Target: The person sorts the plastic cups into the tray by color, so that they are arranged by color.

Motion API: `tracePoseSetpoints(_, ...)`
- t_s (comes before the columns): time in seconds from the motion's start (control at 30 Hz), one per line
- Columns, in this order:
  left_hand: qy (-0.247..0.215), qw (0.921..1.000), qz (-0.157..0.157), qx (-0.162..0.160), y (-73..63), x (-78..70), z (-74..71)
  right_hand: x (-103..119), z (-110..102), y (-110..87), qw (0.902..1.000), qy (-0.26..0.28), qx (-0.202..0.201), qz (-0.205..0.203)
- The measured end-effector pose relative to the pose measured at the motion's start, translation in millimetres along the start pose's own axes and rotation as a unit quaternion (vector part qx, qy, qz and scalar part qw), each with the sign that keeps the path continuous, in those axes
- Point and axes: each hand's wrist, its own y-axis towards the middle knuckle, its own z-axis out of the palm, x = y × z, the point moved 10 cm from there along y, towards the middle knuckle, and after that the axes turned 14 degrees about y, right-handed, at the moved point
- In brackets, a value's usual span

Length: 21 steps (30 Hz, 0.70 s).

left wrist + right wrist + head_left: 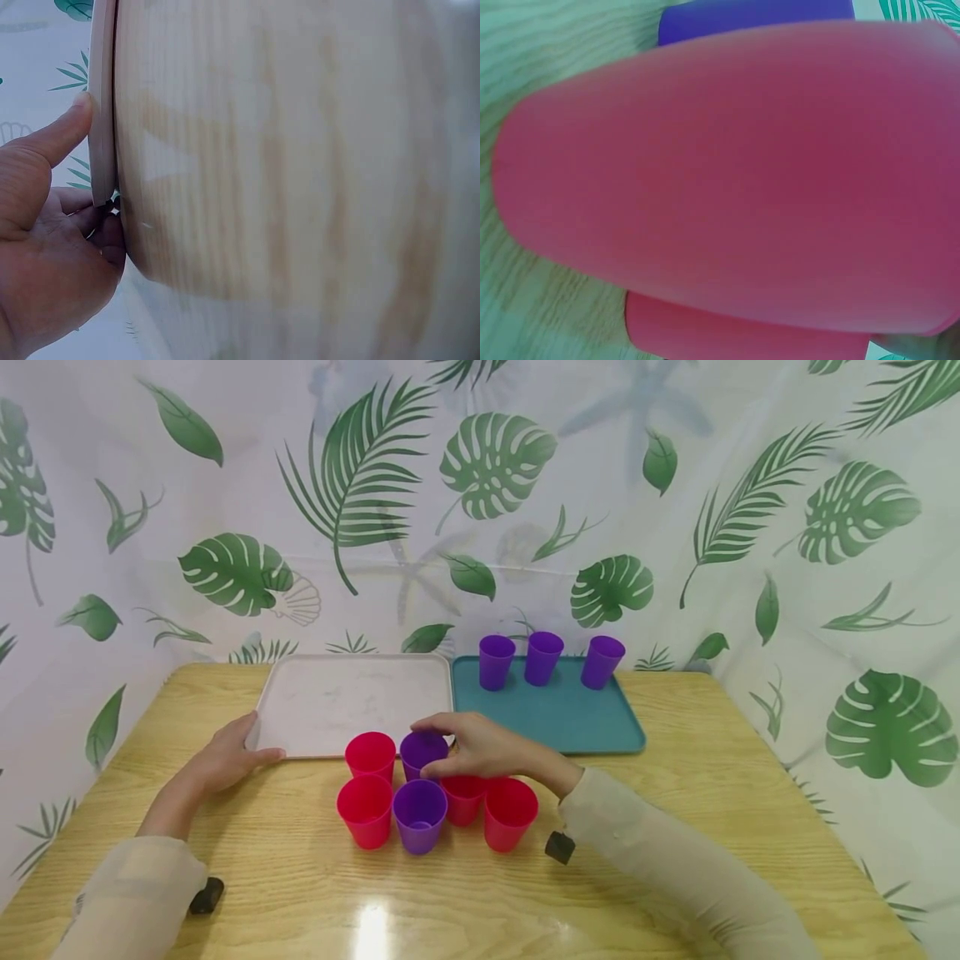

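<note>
My left hand (pixel 228 756) holds the near left corner of the white tray (pixel 315 714). Its thumb lies along the tray's front edge; in the left wrist view the other fingers curl at the corner. My right hand (pixel 480 745) grips a purple cup (pixel 422 752) by its rim, thumb in front and fingers behind. Around that cup stand another purple cup (pixel 420 814) and several red cups, among them a left front one (pixel 365 814), one behind it (pixel 371 752) and a right one (pixel 510 814). A red cup (pixel 742 180) hides the right hand's grip in the right wrist view.
Beside the white tray lies a teal tray (pixel 555 727) with three upright purple cups along its back, including a middle one (pixel 543 660). Both trays rest on a wooden table (pixel 300 893). A leaf-patterned cloth (pixel 510 543) hangs behind.
</note>
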Motion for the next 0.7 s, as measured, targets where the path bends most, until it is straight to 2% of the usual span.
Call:
tracePoseSetpoints(0.4, 0.004, 1.0, 0.004, 0.003, -0.6, 0.9, 1.5, 9, -1, -1.8, 0.9987, -0.032, -0.006, -0.039)
tracePoseSetpoints(0.57, 0.004, 1.0, 0.005, 0.0, -1.1, -1.0, 0.1, 21, -17, -5.9, 0.9948, -0.031, -0.052, -0.082)
tracePoseSetpoints(0.7, 0.004, 1.0, 0.007, -0.002, -2.3, -3.2, -2.1, 31, -35, -9.2, 0.9899, -0.026, -0.1, -0.097)
